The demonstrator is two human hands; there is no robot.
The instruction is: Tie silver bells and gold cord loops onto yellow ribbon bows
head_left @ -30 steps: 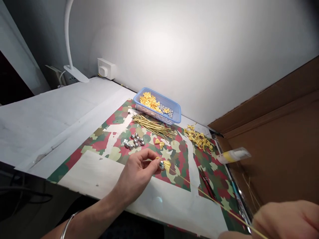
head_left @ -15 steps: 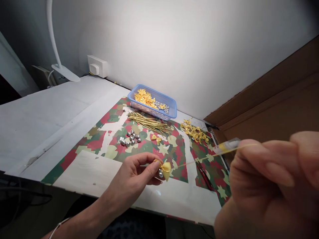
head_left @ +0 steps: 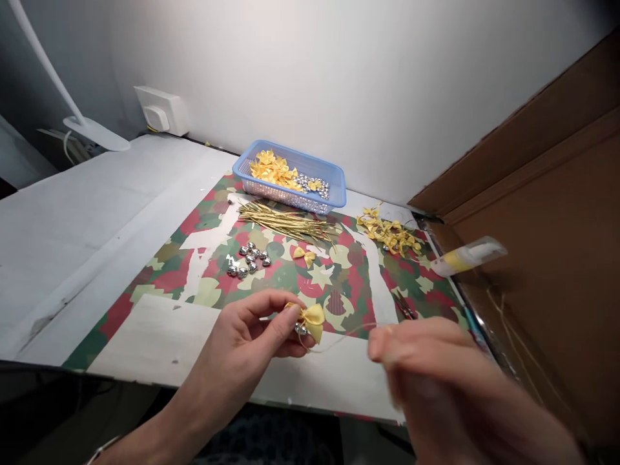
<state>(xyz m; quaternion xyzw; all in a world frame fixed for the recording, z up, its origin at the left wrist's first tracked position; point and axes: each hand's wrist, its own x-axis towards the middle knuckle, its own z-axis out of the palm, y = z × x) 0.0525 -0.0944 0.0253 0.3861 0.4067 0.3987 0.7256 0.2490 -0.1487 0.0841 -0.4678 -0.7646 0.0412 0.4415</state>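
Observation:
My left hand pinches a yellow satin ribbon bow between thumb and fingers, above the front part of the table. Small silver jingle bells hang just under the bow, partly hidden by my fingers. A thin, pale thread runs from the bow and bells in a slack curve to my right hand. The fingertips of that hand are closed on the thread; the hand is close to the camera and somewhat blurred. Loose silver bells and a single yellow bow lie beyond my left hand.
A blue plastic basket holds yellow bows and silver bells. Gold twist ties lie before it. On the right are a pile of finished-looking bows, a clear-and-yellow tube, scissors and a cardboard wall.
My right hand has come back down and left toward the bow, and the taut thread has gone slack. My left hand still holds the bow. The view has shifted slightly.

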